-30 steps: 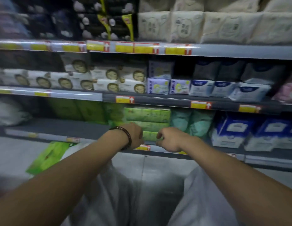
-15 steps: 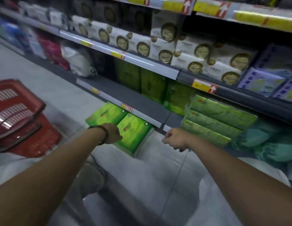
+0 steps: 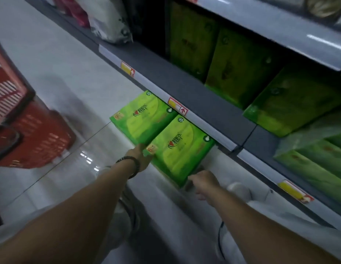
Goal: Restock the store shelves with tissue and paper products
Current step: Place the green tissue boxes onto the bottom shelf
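Two green tissue packs are lying flat on the floor (image 3: 66, 77), side by side and touching, tucked against the rim of the bottom shelf (image 3: 204, 123).

The left hand (image 3: 140, 157) is reaching to the near pack (image 3: 181, 149) at its left corner. Its fingers are stretching straight into the seam where the far pack (image 3: 143, 119) is meeting it, touching and not curling round. A dark bead bracelet (image 3: 132, 165) is sitting on that wrist.

The right hand (image 3: 205, 182) is meeting the same pack at its closest corner, so the pack is lying between the two hands. Its fingers are bending down against the edge, but blur is hiding whether they are gripping.

Each pack is showing a red heart followed by green Chinese characters, seemingly 相印. An orange corner label just ahead of the left hand is carrying what looks like a 6. Smaller print is blurring out.

Beyond the hands, a yellow price tag (image 3: 178, 107) with a red arrow is hanging on the shelf rim, its figures unreadable. Above the right hand, more green packs (image 3: 291, 103) are standing on the shelf. Well left of the left hand, red baskets (image 3: 38, 138) are sitting on the floor.
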Tool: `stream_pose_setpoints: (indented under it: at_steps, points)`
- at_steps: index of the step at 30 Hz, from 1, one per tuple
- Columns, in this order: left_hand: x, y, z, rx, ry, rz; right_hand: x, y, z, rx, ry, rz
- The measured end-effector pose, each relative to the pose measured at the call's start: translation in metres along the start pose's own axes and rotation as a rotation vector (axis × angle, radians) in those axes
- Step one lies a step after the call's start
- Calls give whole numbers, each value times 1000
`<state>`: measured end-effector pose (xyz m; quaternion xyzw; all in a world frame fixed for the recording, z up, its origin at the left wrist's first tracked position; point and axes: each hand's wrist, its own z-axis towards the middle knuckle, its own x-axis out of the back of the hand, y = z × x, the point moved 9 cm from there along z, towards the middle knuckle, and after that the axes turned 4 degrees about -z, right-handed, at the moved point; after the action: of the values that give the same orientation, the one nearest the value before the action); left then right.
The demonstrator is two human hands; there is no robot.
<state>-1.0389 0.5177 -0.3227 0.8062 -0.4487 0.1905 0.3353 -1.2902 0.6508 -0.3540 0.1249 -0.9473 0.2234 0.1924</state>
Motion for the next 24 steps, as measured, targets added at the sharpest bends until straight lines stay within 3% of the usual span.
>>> stream_pose_setpoints:
  at_steps: [3, 12, 19, 24]
  points:
    - [-11, -6, 34, 1, 25, -101, -34, 19, 47, -76, -71, 111]
    - [-33, -9, 40, 81, -5, -490, -48, -12, 8, -49, -148, 400]
    - [4, 9, -24, -47, 83, -608, -36, -13, -53, -4, -114, 529]
    - [45, 27, -66, -177, 175, -582, 1, -24, -84, 127, 30, 604]
